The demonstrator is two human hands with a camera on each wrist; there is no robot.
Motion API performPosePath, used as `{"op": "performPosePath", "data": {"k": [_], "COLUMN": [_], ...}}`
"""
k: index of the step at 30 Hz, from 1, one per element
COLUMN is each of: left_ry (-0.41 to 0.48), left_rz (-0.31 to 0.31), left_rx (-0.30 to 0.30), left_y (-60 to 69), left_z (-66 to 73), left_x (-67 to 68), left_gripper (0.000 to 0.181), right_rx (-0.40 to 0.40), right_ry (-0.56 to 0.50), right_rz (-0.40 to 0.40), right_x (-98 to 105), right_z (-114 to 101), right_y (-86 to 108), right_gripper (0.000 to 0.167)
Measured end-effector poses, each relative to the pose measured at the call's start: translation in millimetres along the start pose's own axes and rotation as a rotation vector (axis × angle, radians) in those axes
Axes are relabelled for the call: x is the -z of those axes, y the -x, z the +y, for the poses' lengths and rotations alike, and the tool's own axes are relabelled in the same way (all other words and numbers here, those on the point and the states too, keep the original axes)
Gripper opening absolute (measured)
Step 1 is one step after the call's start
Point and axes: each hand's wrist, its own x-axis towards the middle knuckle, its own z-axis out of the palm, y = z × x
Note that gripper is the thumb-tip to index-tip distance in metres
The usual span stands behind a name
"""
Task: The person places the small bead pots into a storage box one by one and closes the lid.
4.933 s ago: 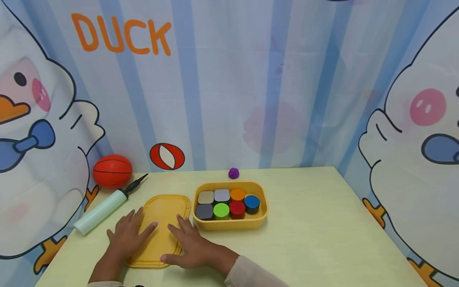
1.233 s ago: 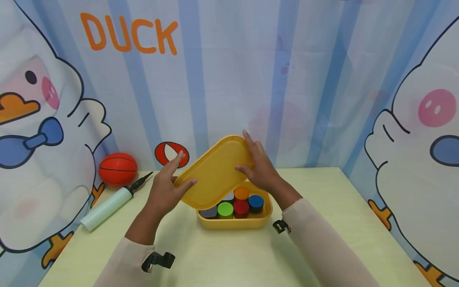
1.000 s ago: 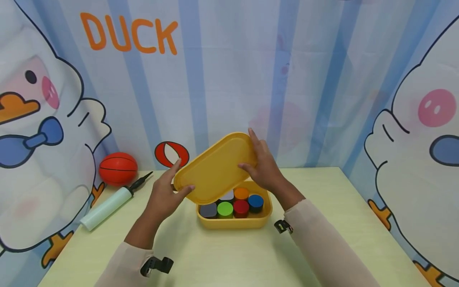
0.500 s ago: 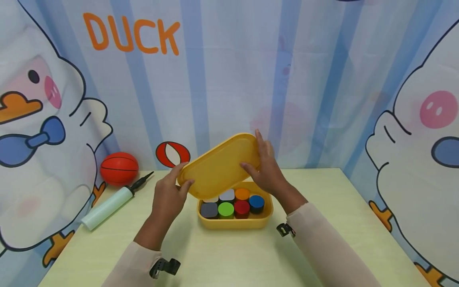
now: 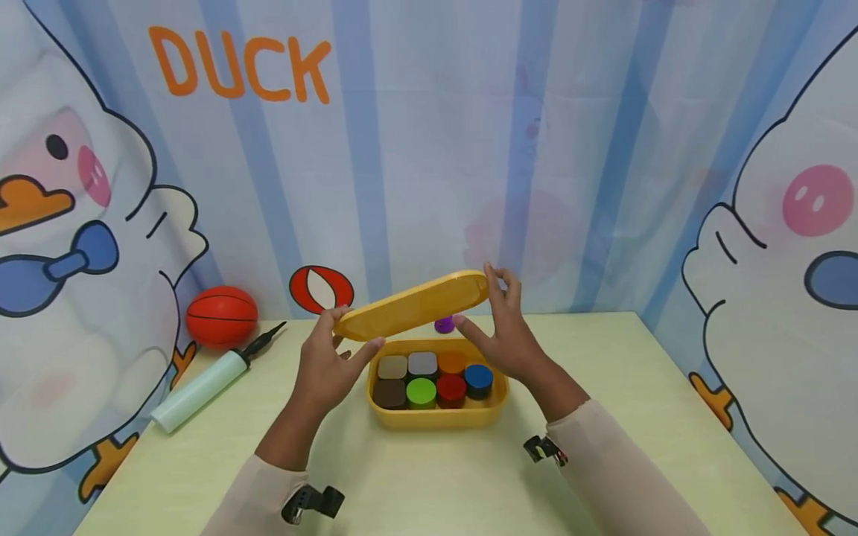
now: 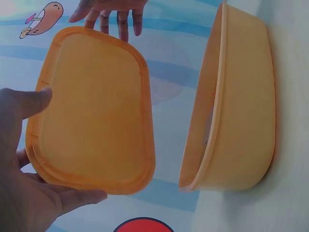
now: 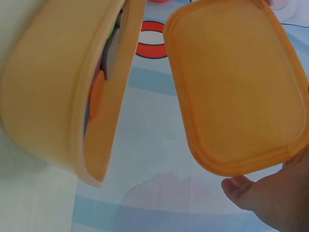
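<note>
Both hands hold a yellow plastic lid (image 5: 415,307) in the air above and behind a matching yellow box (image 5: 439,419). My left hand (image 5: 327,374) grips the lid's left end; in the left wrist view the thumb lies against the lid's face, with fingers along its edge. At the higher right end, the fingers of my right hand (image 5: 512,339) hold the lid, while the thumb reaches below it. The lid is tilted and seen nearly edge-on. Inside the box stand several small square and round pieces, including a green one (image 5: 421,393), a red one (image 5: 451,390) and a blue one (image 5: 479,380).
A red ball (image 5: 222,317) sits at the table's back left. Before it lies a pale green hand pump (image 5: 209,383) with a black nozzle. Behind the box is a small purple object (image 5: 444,325), partly hidden. A duck-print curtain (image 5: 429,149) borders the table (image 5: 429,476).
The lid lay on the table at first, beneath both hands. It has since been lifted over the box, and lately has tipped flatter, uncovering the back row of pieces and the purple object.
</note>
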Motion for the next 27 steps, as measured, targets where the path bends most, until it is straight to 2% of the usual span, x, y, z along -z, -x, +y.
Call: {"op": "performPosePath", "data": {"k": [4, 7, 12, 19, 22, 27], "left_ry": [0.016, 0.016, 0.011, 0.042, 0.041, 0.030], "left_rz": [-0.048, -0.054, -0.032, 0.021, 0.026, -0.013], "left_rx": [-0.008, -0.025, -0.038, -0.063, -0.076, 0.002], "left_y": [3.9, 8.4, 15.5, 18.4, 22.0, 26.8], "left_z": [-1.3, -4.8, -10.7, -18.8, -23.0, -26.5], "left_x": [-2.0, -6.4, -15.5, -25.7, -26.4, -27.8], "left_gripper": [0.061, 0.055, 0.053, 0.037, 0.034, 0.043], "right_rx": [-0.048, -0.079, -0.128, -0.118, -0.124, -0.162], "right_ry": [-0.083, -0.156, -0.187, -0.209, -0.193, -0.206], "right_rz": [-0.032, -0.042, -0.068, -0.037, -0.033, -0.057], "right_x": [0, -1, -4, -9, -13, -13], "right_z": [2, 6, 13, 16, 19, 24], "right_y": [10.8, 20.7, 32.7, 40.1, 42.2, 45.9], "right_gripper": [0.097, 0.091, 0.084, 0.079, 0.076, 0.065]}}
